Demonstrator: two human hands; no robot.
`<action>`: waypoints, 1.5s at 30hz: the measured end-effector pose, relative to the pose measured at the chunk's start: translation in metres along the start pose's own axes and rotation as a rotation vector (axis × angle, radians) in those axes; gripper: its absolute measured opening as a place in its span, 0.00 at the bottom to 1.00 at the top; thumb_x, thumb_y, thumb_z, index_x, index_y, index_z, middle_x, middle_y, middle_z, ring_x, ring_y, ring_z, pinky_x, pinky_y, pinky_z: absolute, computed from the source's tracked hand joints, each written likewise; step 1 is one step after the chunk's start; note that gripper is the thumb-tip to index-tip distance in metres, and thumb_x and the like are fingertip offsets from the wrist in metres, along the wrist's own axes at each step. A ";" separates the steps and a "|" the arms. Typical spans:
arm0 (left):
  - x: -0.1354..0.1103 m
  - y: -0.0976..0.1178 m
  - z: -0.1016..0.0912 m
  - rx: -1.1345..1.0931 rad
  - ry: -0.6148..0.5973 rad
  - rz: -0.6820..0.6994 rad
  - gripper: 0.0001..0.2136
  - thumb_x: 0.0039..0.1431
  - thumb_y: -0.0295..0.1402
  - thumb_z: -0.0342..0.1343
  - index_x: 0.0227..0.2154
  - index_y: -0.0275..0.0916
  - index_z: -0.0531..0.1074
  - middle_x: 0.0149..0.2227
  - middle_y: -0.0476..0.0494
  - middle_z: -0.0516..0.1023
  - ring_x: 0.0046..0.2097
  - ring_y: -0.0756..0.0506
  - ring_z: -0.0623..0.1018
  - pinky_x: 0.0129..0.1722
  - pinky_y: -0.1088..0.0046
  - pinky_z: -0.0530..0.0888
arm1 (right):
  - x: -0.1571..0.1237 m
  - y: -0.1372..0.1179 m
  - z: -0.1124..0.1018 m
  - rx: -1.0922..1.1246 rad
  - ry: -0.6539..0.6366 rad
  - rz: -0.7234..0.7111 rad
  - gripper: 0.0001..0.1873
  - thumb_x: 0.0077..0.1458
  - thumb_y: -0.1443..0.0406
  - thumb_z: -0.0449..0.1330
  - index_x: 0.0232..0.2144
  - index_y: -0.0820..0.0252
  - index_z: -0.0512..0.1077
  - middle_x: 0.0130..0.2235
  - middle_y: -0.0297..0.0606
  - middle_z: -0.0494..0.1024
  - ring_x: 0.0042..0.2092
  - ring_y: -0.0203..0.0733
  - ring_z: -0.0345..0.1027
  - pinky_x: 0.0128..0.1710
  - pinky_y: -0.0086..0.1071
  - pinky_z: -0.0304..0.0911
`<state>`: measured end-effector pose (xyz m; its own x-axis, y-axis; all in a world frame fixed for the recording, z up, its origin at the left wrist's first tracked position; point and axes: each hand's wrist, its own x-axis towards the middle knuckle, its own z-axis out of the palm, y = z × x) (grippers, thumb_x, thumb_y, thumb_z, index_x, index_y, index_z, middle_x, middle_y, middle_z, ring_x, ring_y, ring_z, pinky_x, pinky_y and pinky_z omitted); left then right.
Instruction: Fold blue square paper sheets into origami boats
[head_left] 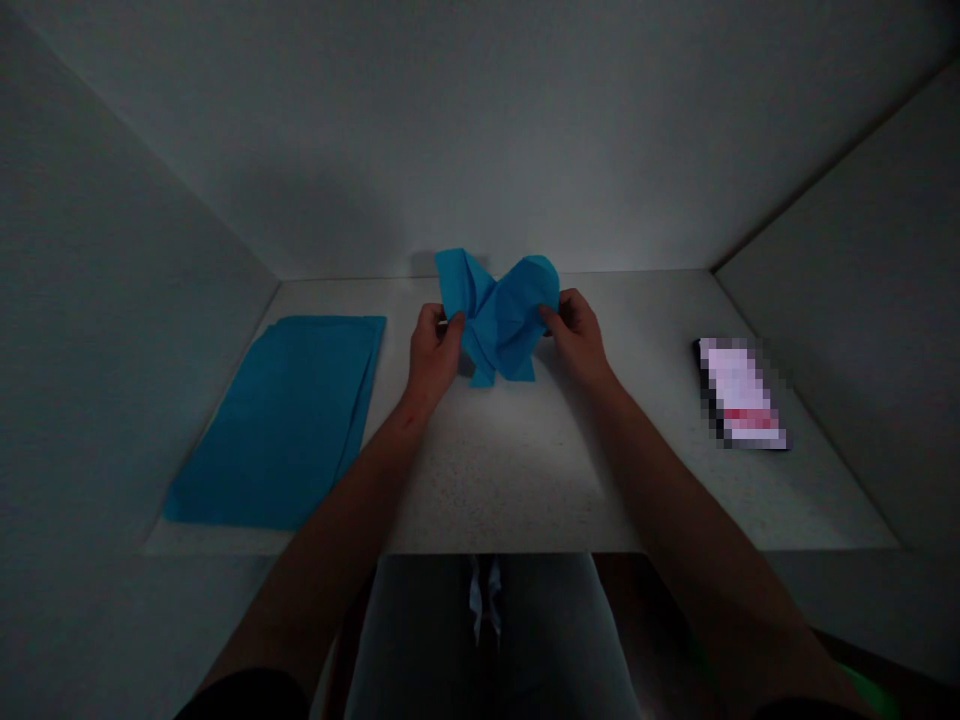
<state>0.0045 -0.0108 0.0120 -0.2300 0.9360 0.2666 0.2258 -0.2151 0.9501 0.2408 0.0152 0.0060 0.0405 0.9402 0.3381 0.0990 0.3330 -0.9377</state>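
A blue sheet of paper (499, 312), folded and creased into a bunched, winged shape, is held just above the white table (525, 470) near its far edge. My left hand (433, 357) pinches its left side with the fingers closed on the paper. On the other side, my right hand (576, 336) grips the paper's right edge, fingers closed too. Both forearms reach in from the bottom of the view.
A stack of flat blue sheets (281, 420) lies on the table's left part. A phone (741, 393) with a lit, blurred screen rests at the right. White walls close the table in at the back and both sides. My lap shows below the near edge.
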 end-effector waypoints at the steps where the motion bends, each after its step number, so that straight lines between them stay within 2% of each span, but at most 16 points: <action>1: 0.003 -0.003 0.000 -0.034 0.020 -0.004 0.09 0.71 0.36 0.61 0.37 0.44 0.67 0.32 0.53 0.72 0.33 0.49 0.75 0.35 0.74 0.72 | 0.002 0.002 -0.002 0.030 0.019 0.015 0.26 0.58 0.39 0.70 0.35 0.50 0.67 0.32 0.28 0.71 0.33 0.39 0.66 0.34 0.34 0.64; 3: 0.007 -0.008 0.000 -0.083 0.042 -0.019 0.10 0.71 0.38 0.61 0.36 0.44 0.66 0.31 0.53 0.71 0.33 0.50 0.74 0.35 0.74 0.71 | 0.005 0.006 -0.004 0.096 0.052 0.048 0.27 0.56 0.38 0.71 0.36 0.49 0.67 0.33 0.29 0.73 0.33 0.39 0.68 0.34 0.33 0.66; 7: 0.010 -0.015 0.000 -0.120 0.036 -0.072 0.12 0.71 0.44 0.62 0.40 0.44 0.67 0.34 0.51 0.76 0.33 0.49 0.76 0.35 0.74 0.71 | 0.006 0.015 -0.005 0.217 0.077 0.146 0.29 0.54 0.38 0.72 0.38 0.48 0.67 0.31 0.27 0.74 0.30 0.39 0.68 0.30 0.32 0.64; 12: 0.008 -0.011 -0.002 -0.084 0.083 -0.023 0.14 0.72 0.48 0.61 0.40 0.44 0.68 0.36 0.48 0.78 0.38 0.47 0.80 0.39 0.72 0.76 | 0.005 0.013 -0.007 0.309 0.033 0.267 0.33 0.48 0.38 0.76 0.39 0.48 0.67 0.30 0.27 0.79 0.29 0.40 0.72 0.30 0.33 0.68; 20: 0.006 -0.005 -0.004 -0.060 0.128 0.045 0.21 0.71 0.58 0.58 0.41 0.44 0.67 0.39 0.46 0.78 0.43 0.45 0.80 0.42 0.70 0.78 | 0.007 0.010 -0.010 0.313 0.055 0.282 0.35 0.46 0.37 0.77 0.39 0.48 0.65 0.30 0.27 0.78 0.28 0.39 0.71 0.28 0.32 0.66; 28: 0.008 -0.004 -0.009 -0.028 0.165 0.012 0.22 0.73 0.59 0.54 0.44 0.44 0.66 0.42 0.43 0.79 0.44 0.44 0.81 0.44 0.68 0.78 | 0.012 0.017 -0.019 0.193 0.050 0.209 0.36 0.49 0.31 0.71 0.41 0.46 0.64 0.29 0.26 0.74 0.29 0.40 0.70 0.28 0.32 0.65; 32: 0.008 -0.004 -0.009 0.000 0.167 0.027 0.20 0.74 0.58 0.54 0.45 0.45 0.66 0.44 0.42 0.80 0.47 0.44 0.82 0.45 0.69 0.79 | 0.011 0.011 -0.023 0.199 0.068 0.221 0.36 0.48 0.32 0.72 0.42 0.47 0.65 0.31 0.28 0.76 0.34 0.43 0.74 0.31 0.35 0.69; 35: 0.011 -0.008 -0.010 0.002 0.167 0.012 0.19 0.74 0.56 0.54 0.44 0.44 0.67 0.44 0.42 0.81 0.47 0.44 0.83 0.46 0.69 0.79 | 0.009 0.005 -0.027 0.254 0.103 0.217 0.32 0.52 0.36 0.72 0.41 0.48 0.67 0.36 0.32 0.78 0.39 0.46 0.77 0.38 0.40 0.74; 38: 0.013 -0.009 -0.012 -0.003 0.168 0.012 0.18 0.74 0.54 0.56 0.43 0.44 0.69 0.44 0.41 0.82 0.47 0.44 0.83 0.47 0.68 0.79 | 0.011 0.001 -0.032 0.252 0.151 0.173 0.29 0.58 0.34 0.66 0.43 0.49 0.71 0.40 0.37 0.80 0.48 0.51 0.78 0.45 0.46 0.77; 41: 0.013 -0.006 -0.015 0.001 0.140 0.020 0.16 0.73 0.53 0.57 0.43 0.44 0.70 0.44 0.41 0.82 0.47 0.43 0.82 0.46 0.68 0.78 | 0.014 -0.002 -0.042 0.210 0.133 0.184 0.35 0.59 0.31 0.59 0.50 0.49 0.75 0.44 0.41 0.82 0.54 0.57 0.78 0.48 0.52 0.77; 45: 0.012 -0.003 -0.017 0.026 0.059 -0.005 0.14 0.73 0.51 0.58 0.43 0.45 0.71 0.40 0.44 0.82 0.42 0.44 0.82 0.40 0.70 0.77 | 0.016 -0.005 -0.061 0.300 0.126 0.197 0.32 0.57 0.33 0.61 0.48 0.48 0.76 0.43 0.39 0.84 0.54 0.58 0.79 0.49 0.53 0.77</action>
<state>-0.0150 -0.0040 0.0154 -0.2864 0.9187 0.2719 0.2486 -0.2028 0.9471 0.3021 0.0247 0.0209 0.1534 0.9783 0.1391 -0.2176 0.1707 -0.9610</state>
